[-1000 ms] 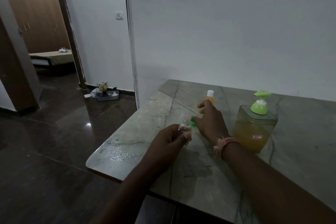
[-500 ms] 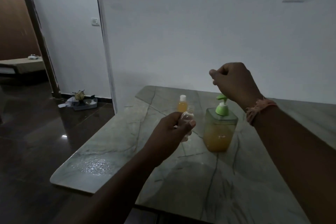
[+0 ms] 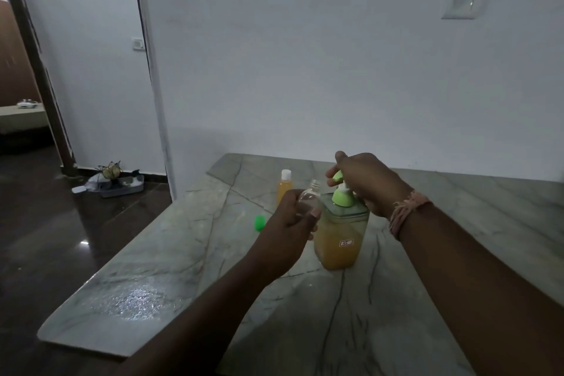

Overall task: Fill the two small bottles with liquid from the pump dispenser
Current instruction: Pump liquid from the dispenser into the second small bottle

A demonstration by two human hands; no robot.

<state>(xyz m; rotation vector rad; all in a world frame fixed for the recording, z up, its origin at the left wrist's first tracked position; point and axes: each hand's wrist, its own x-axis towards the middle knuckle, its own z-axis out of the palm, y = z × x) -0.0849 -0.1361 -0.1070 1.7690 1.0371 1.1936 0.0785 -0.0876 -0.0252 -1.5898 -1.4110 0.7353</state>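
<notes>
Left hand grips empty bottle (uncapped) — right hand fingers curl over pump head.

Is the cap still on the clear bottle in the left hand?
No: the clear bottle in the left hand has a bare open neck, and a green cap lies on the table.

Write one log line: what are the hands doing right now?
left hand: holds empty bottle | right hand: on pump of dispenser | full bottle: capped | green cap: on table
</notes>
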